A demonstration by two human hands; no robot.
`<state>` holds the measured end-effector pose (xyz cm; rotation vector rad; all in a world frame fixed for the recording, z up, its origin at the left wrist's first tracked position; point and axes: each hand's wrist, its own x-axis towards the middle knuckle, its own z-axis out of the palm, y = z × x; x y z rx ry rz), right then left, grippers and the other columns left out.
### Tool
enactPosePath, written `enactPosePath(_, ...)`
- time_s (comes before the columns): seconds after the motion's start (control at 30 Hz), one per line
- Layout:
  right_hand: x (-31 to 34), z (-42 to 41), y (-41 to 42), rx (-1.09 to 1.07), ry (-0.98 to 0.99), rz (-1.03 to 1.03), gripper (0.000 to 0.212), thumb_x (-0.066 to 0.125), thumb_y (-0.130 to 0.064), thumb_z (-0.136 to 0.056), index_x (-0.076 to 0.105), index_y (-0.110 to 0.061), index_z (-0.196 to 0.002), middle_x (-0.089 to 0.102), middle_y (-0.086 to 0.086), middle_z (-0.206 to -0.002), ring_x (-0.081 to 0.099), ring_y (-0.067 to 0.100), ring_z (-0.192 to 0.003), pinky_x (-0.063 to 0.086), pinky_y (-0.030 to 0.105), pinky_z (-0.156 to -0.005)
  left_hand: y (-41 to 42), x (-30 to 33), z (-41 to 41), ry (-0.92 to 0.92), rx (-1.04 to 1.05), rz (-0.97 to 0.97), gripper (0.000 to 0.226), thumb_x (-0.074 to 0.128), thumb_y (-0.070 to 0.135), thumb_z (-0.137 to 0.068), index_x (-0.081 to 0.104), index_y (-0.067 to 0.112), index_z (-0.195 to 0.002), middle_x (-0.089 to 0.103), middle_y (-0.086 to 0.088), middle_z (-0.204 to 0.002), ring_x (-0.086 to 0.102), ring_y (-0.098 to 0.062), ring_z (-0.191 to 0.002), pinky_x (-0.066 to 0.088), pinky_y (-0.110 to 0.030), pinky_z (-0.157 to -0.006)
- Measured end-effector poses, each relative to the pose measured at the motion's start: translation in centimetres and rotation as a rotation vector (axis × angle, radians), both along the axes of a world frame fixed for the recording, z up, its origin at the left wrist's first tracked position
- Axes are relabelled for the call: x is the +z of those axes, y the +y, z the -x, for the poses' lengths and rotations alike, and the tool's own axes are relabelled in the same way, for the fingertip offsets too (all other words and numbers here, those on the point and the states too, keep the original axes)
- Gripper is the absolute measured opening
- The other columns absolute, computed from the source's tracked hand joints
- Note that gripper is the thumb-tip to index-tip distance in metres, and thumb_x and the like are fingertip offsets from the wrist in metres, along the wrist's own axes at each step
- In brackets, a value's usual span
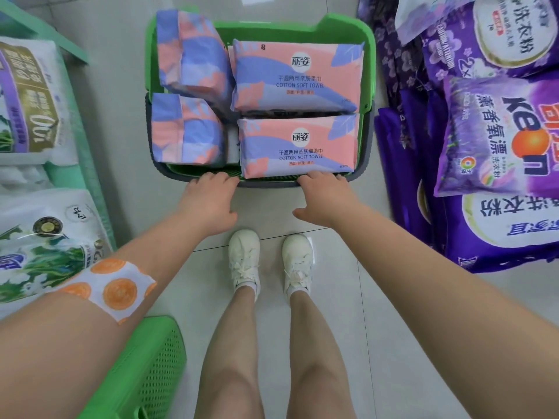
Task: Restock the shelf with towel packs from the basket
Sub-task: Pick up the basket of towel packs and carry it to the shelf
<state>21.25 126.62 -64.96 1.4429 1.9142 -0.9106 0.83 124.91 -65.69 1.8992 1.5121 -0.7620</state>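
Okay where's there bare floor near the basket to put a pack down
Bare tile lies left of the basket, before the green shelf, and between basket and shoes. Right side is crowded with purple bags.

Your single head camera is looking steeply down from standing height. It is facing the green basket [367, 34] at 12 o'clock, close ahead, while your shoes [243, 261] are sitting near centre.
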Motion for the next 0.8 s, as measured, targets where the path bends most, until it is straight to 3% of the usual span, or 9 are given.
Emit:
enactPosePath(0.13, 1.3, 0.2, 0.5, 0.014, -0.010, -0.088, 0.046, 0.059, -0.036, -0.083, 0.048, -0.011, -0.120, 0.048, 0.008, -0.121, 0.042, 0.029, -0.115, 0.032, 0.042, -0.101, -0.2, 1.3, 0.1, -0.018, 0.017, -0.168, 0.056, 0.063, 0.021, -0.074, 0.048, 0.009, -0.127, 0.053, -0.010, -0.114, 0.048, -0.032, -0.107, 0.037, -0.039, -0.089)
enactPosePath(0.23, 2.4, 0.0, 1.8, 0.004, 0.014, -0.168, 0.039, 0.059, -0.032, -0.083, 0.052, -0.012, -0.116, 0.048, 0.008, -0.115, 0.042, 0.029, -0.109, 0.035, 0.038, -0.092, 0.2, 2.1, 0.4, -0.022, -0.043, -0.392, 0.042, 0.074, 0.007, -0.053, 0.063, 0.002, -0.094, 0.058, -0.015, -0.078, 0.056, -0.034, -0.074, 0.043, -0.037, -0.068)
enactPosePath(0.37, 3.7, 0.0, 3.8, -0.005, 0.032, -0.241, 0.024, 0.056, -0.024, -0.084, 0.048, -0.011, -0.103, 0.053, 0.007, -0.094, 0.052, 0.028, -0.094, 0.033, 0.035, -0.077, 2.9, 3.6, 0.1, 0.006, -0.078, -0.477, 0.028, 0.073, 0.000, -0.049, 0.058, 0.001, -0.073, 0.051, -0.017, -0.064, 0.052, -0.033, -0.062, 0.033, -0.034, -0.057)
enactPosePath(0.43, 4.4, 0.0, 4.9, -0.002, 0.046, -0.271, 0.020, 0.055, -0.026, -0.087, 0.048, -0.012, -0.100, 0.050, 0.004, -0.086, 0.053, 0.027, -0.085, 0.030, 0.031, -0.069, 4.8, 4.7, -0.2, 0.020, -0.083, -0.458, 0.023, 0.071, 0.001, -0.061, 0.058, 0.000, -0.080, 0.055, -0.020, -0.073, 0.055, -0.036, -0.069, 0.031, -0.035, -0.058)
enactPosePath(0.53, 5.5, -0.2, 6.8, -0.032, 0.071, -0.301, 0.019, 0.055, -0.023, -0.086, 0.054, -0.011, -0.101, 0.058, 0.007, -0.092, 0.053, 0.027, -0.085, 0.032, 0.030, -0.066, 7.2, 5.5, -0.3, 0.037, -0.051, -0.447, 0.017, 0.053, 0.010, -0.085, 0.055, 0.002, -0.100, 0.058, -0.019, -0.101, 0.056, -0.037, -0.093, 0.029, -0.036, -0.062)
enactPosePath(0.67, 7.3, -0.5, 8.8, -0.081, 0.092, -0.215, 0.010, 0.055, -0.022, -0.087, 0.049, -0.015, -0.088, 0.047, 0.003, -0.080, 0.045, 0.024, -0.079, 0.034, 0.029, -0.064, 9.6, 6.9, 0.0, 0.038, -0.096, -0.390, 0.020, 0.049, 0.012, -0.087, 0.054, 0.004, -0.105, 0.058, -0.020, -0.104, 0.057, -0.039, -0.095, 0.034, -0.036, -0.064)
enactPosePath(0.8, 8.5, -1.1, 9.0, -0.099, 0.122, -0.148, 0.013, 0.056, -0.021, -0.086, 0.045, -0.014, -0.084, 0.039, -0.002, -0.068, 0.046, 0.023, -0.076, 0.032, 0.027, -0.053, 10.6, 8.5, -0.2, 0.056, -0.210, -0.316, 0.020, 0.047, 0.010, -0.089, 0.053, 0.004, -0.107, 0.057, -0.022, -0.104, 0.057, -0.038, -0.095, 0.035, -0.035, -0.064)
